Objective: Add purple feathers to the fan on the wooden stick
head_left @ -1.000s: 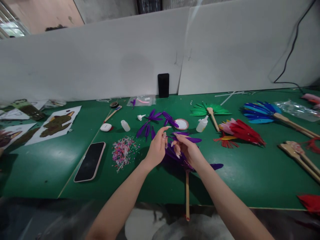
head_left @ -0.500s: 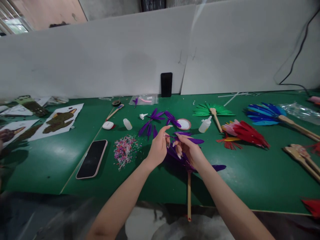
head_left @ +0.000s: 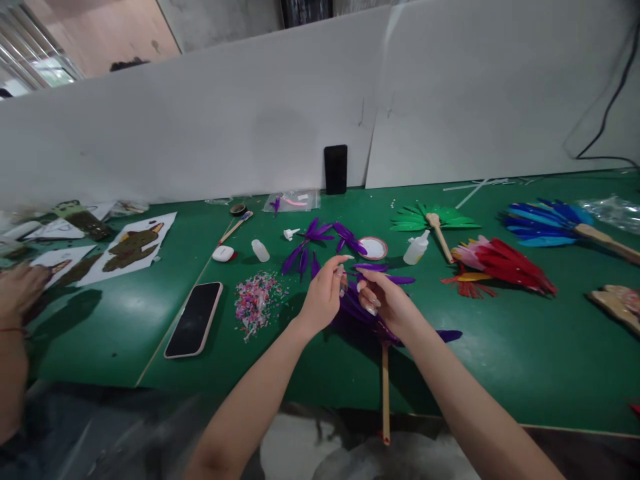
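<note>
My left hand (head_left: 324, 295) and my right hand (head_left: 386, 299) face each other above a fan of purple feathers (head_left: 353, 313). The fingers of both hands are bent and pinched. A thin dark thing shows faintly between the fingertips, too small to name. The fan's wooden handle (head_left: 385, 393) points toward me past the table edge. Loose purple feathers (head_left: 317, 230) lie just beyond my hands, close to a round white lid (head_left: 373, 248) with a red rim. One purple feather (head_left: 400, 279) shows right beside my right fingertips; I cannot tell whether they touch it.
Colourful bits (head_left: 255, 300) and a phone (head_left: 194, 320) lie left. A small white bottle (head_left: 260, 251) and a glue bottle (head_left: 416, 248) stand behind. Green (head_left: 435, 219), red (head_left: 510, 263) and blue (head_left: 543, 223) feather pieces lie right. Another person's hand (head_left: 20, 290) is far left.
The view has turned slightly left, so the table things sit farther right. The other person's hand and forearm now show more at the left. My hands keep nearly the same pinched pose.
</note>
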### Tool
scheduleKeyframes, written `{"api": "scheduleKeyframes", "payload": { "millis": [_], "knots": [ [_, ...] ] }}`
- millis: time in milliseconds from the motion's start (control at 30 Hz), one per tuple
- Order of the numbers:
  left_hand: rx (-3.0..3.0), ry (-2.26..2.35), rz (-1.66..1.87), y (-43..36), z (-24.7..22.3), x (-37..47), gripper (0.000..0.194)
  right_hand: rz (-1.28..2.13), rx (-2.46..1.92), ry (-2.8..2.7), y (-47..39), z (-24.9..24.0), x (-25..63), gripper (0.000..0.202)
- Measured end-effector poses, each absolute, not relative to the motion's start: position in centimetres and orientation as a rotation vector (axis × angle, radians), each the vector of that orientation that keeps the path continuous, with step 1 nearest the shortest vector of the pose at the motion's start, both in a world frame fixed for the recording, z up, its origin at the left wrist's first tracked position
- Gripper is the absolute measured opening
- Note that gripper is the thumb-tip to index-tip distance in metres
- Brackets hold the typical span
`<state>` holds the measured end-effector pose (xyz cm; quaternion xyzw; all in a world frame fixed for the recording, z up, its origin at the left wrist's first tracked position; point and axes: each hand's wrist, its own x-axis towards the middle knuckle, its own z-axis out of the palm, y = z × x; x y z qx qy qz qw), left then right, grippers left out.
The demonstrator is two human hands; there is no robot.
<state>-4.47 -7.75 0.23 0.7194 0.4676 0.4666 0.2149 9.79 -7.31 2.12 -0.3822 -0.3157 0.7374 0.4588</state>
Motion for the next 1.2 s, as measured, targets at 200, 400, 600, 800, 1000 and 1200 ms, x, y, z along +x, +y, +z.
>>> {"api": "scheduleKeyframes", "payload": {
  "millis": [200,400,600,800,1000,1200],
  "knots": [
    [1.960,1.303,1.291,-7.6,0.0,-4.5,0.031,1.810,-0.936,-0.826,-7.4,1.9,9.8,0.032],
    [1.914,1.288,1.288,-7.5,-0.1,-4.5,0.033,1.706,-0.960,-0.935,-7.5,1.7,9.6,0.034],
    [1.716,1.243,1.344,-7.2,0.0,-4.5,0.032,1.439,-1.008,-1.159,-7.6,2.3,9.7,0.033],
    [1.596,1.214,1.330,-6.8,0.2,-4.6,0.030,1.091,-1.044,-1.345,-8.0,2.1,9.5,0.029],
    [1.548,1.172,1.192,-6.7,1.4,-5.4,0.026,0.843,-1.024,-1.496,-8.1,1.3,9.9,0.015],
    [1.485,1.146,1.122,-6.4,2.6,-6.3,0.025,0.717,-1.005,-1.599,-8.0,1.0,10.0,0.013]
  ]
}}
